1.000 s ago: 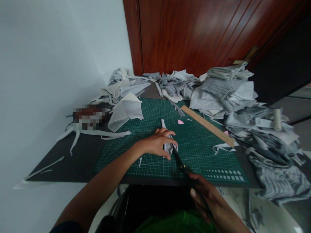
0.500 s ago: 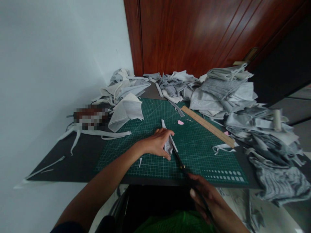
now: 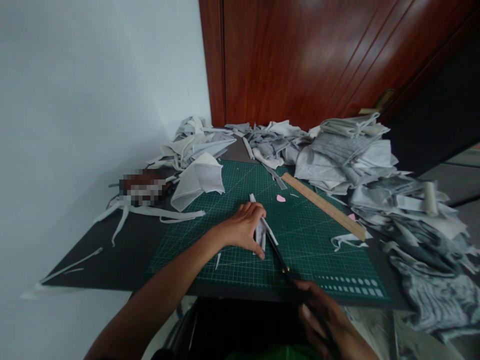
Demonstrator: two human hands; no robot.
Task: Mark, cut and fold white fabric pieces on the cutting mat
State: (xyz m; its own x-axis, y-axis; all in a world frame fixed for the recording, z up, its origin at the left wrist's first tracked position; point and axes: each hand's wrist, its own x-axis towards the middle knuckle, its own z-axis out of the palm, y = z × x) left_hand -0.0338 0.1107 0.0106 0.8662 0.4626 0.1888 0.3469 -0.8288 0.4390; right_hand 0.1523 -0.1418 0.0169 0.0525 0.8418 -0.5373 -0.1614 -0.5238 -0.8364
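Note:
My left hand [image 3: 245,227] grips a small piece of pale grey fabric [image 3: 260,239] against the green cutting mat [image 3: 232,272], thumb toward me and fingers on the far side. In my right hand [image 3: 322,312] is a pair of black scissors [image 3: 285,270], gripped by the handles at the front edge. Their blades reach up to the fabric beside my left thumb, where a narrow strip [image 3: 270,234] angles off along the blade. How far the blades are parted I cannot tell.
A wooden ruler [image 3: 324,205] lies slanted on the mat's right side, near a pink scrap [image 3: 281,198]. Piles of grey fabric [image 3: 341,155] line the back and right. More fabric [image 3: 198,180] and loose strips [image 3: 150,211] lie left, by a white wall [image 3: 93,90].
The whole view has shifted so the table sits slightly lower. My left hand still pins the fabric; the scissors stay at it, and the narrow strip beside the blade stands out more.

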